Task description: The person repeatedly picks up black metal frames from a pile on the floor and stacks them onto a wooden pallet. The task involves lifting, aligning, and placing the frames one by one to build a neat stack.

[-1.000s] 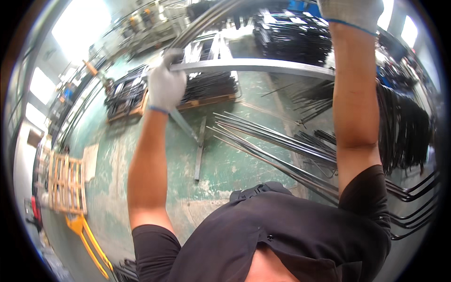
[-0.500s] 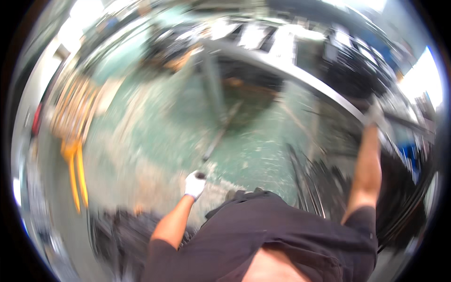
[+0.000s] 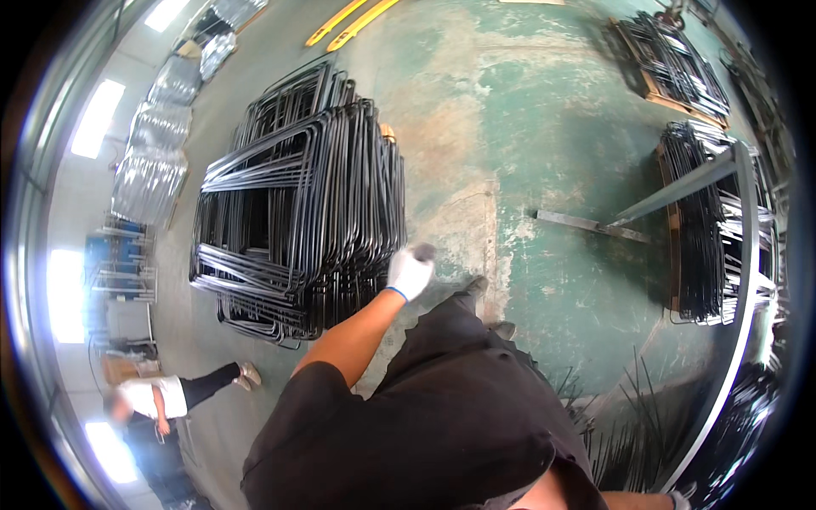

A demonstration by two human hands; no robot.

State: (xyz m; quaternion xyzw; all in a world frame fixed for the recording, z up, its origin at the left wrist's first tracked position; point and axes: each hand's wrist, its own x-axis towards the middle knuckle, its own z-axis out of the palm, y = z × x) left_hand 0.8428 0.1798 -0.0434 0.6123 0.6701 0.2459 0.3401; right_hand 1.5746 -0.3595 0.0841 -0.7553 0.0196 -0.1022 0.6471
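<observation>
the left hand looked loosely open, empty, near black frames at ten o'clock, likely packed tight to save room. the right hand, at four o'clock, was too hidden to tell.

Frames: look black, glossy, tubular, with rounded corners; crowd together in an uneven, overlapping pile at left. Stand: looks grey and metallic; rests upright at right, with a long bar atop a leg, foot flat on the green floor.
</observation>
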